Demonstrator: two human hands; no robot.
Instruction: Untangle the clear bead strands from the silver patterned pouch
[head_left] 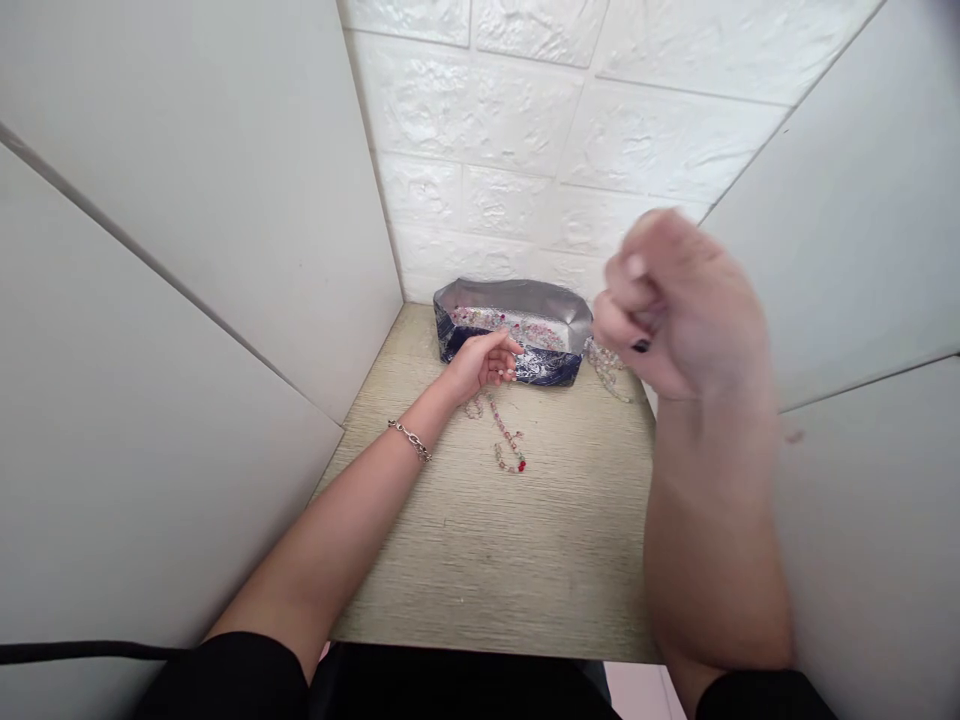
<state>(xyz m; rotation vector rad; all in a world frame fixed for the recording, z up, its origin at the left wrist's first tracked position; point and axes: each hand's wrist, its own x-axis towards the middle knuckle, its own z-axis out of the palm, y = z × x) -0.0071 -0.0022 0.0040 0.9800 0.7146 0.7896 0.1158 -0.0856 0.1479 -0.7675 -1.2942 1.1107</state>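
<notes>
My left hand [486, 362] is at the front of the dark blue patterned bag [551, 368], its thumb apart from the loosely curled fingers. A strand of small pink and clear beads [504, 425] lies on the table just below that hand, curving to a red bead at its near end; whether its far end touches the fingers cannot be made out. Many loose pink, red and clear beads [517, 327] lie inside the bag, whose silvery lining shows. Raised high at the right, my right hand [679, 305] is blurred, with its fingers curled closed. Whatever it may hold is hidden.
More strung clear beads [609, 372] lie to the right of the bag, partly behind my right hand. The wooden table [487, 560] sits between white panels [172, 300] on both sides. A white brick-pattern wall [510, 130] closes the back.
</notes>
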